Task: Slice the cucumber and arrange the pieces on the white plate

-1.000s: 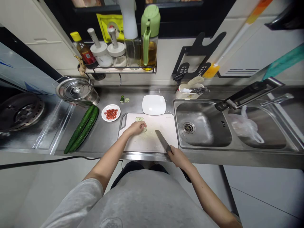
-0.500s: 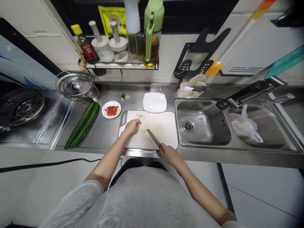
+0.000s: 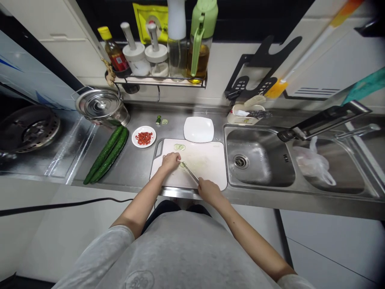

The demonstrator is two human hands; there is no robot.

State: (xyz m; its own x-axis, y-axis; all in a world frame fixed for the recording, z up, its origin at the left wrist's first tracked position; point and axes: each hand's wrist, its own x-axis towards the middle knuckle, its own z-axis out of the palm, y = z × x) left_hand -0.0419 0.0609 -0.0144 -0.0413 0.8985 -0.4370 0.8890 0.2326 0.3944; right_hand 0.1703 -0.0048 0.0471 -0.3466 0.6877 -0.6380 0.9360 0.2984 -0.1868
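Note:
My right hand (image 3: 209,192) is wrapped round the handle of a kitchen knife (image 3: 190,173), its blade pointing up and left across the white cutting board (image 3: 210,168). At the blade's tip lies a thin cucumber slice (image 3: 182,165), partly covered by the blade. The fingers of my left hand (image 3: 171,161) are curled together at the slice's upper left edge and seem to pinch it; the fingertips are small in view. Several overlapping cucumber slices (image 3: 179,147) rest on the board just beyond my left hand.
Left of the board are a small plate of chopped red pepper (image 3: 144,137) and two whole cucumbers (image 3: 106,156). A white square dish (image 3: 198,129) and cucumber ends (image 3: 158,120) lie behind it. The sink (image 3: 258,156) borders its right side. Overhead hangs a condiment rack (image 3: 162,82).
The knife and right hand have moved left, bringing the blade tip onto the single slice. My left hand has come down to that slice. The whole view has shifted slightly.

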